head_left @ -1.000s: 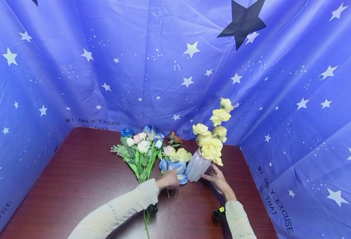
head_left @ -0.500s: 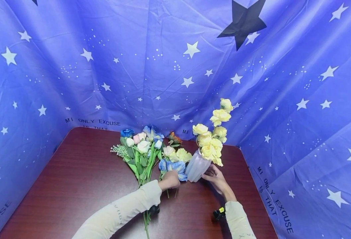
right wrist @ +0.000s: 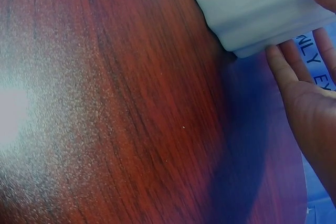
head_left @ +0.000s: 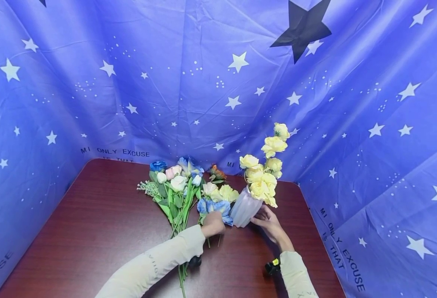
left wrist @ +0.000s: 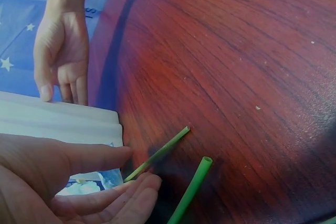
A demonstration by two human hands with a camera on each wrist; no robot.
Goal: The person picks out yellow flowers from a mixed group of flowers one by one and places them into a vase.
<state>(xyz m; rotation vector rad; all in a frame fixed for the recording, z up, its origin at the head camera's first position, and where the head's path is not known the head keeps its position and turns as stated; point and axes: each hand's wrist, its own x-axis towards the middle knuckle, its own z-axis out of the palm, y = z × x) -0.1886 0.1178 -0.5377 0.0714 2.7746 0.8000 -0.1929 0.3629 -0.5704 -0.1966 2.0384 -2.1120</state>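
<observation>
The right hand [head_left: 272, 225] holds the side of a pale ribbed vase [head_left: 246, 207], its thumb on one side and fingers on the other. Yellow flowers [head_left: 263, 182] stand in this vase. The left hand [head_left: 213, 223] is just left of the vase, over a blue flower [head_left: 214, 207] lying on the table. In the left wrist view, a gap shows between that hand's thumb and loosely bent fingers [left wrist: 144, 192]. A thin green stem [left wrist: 163, 150] emerges beside the fingertips; no firm pinch on it is visible.
A bouquet [head_left: 177, 186] of white, pink and blue flowers lies left of the left hand, its stems running under the left forearm. A cream flower, a pale yellow flower [head_left: 227, 193] and an orange flower [head_left: 217, 171] lie behind. Starry blue cloth [head_left: 181, 82] surrounds the wooden table [head_left: 103, 215].
The left hand has shifted slightly right over the blue flower, and that flower has moved a little. The right hand and the vase have stayed in place.
</observation>
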